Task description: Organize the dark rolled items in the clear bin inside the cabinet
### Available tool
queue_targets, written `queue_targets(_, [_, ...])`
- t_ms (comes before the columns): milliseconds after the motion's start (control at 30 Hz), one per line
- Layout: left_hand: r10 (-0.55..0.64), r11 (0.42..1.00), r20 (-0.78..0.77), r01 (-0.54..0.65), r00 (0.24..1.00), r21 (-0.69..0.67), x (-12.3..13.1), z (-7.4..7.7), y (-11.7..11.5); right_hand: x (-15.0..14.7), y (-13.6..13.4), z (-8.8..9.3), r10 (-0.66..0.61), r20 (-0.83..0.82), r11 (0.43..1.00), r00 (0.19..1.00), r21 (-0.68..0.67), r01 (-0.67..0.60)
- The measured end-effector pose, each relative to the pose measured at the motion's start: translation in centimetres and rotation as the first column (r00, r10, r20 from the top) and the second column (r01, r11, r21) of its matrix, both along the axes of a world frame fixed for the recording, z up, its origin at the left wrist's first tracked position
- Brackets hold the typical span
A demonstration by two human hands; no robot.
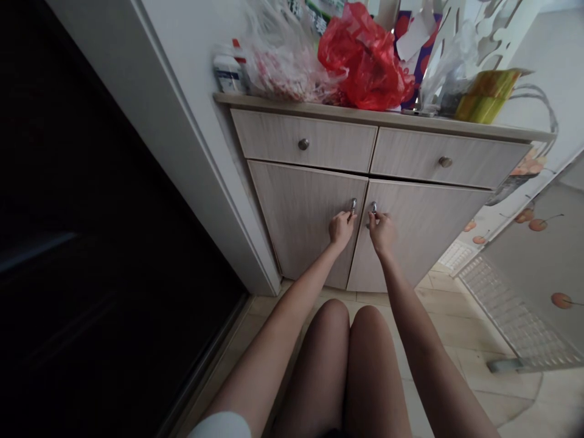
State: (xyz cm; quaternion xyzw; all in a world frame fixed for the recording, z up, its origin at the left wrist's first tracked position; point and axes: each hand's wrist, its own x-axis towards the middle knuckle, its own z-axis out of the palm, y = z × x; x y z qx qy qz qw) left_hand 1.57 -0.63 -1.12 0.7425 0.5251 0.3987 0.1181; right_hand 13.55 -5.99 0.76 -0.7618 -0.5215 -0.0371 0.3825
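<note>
My left hand is closed around the lower part of the metal handle on the left cabinet door. Beside it, my right hand grips the matching metal handle on the right cabinet door. Both doors hang nearly flush, with a narrow dark gap along their top edges. Above them are the left drawer and the right drawer, both closed, each with a round knob. My fingers partly cover the two handles.
On the cabinet top lie a red plastic bag, a clear bag, a white bottle and a yellow-green package. A dark door stands at left. A cherry-patterned panel is at right.
</note>
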Motion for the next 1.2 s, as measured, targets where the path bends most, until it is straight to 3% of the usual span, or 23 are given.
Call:
queue_targets(567, [0.029,1.0,-0.094,-0.03,0.995,-0.008,1.1,0.9,2.0,0.7,3.0,0.8,-0.002,0.064,0.998,0.998,-0.059,0.006])
queue_targets(1033, [0.039,0.999,-0.095,-0.038,0.995,0.006,1.2,0.4,2.4,0.1,3.4,0.9,-0.044,0.017,0.996,0.999,-0.072,0.045])
queue_targets(1200, [0.063,0.998,-0.117,-0.065,0.991,-0.019,1.5,1.0,1.8,-0.1,3.4,0.8,-0.041,-0.005,0.996,0.999,-0.076,0.041])
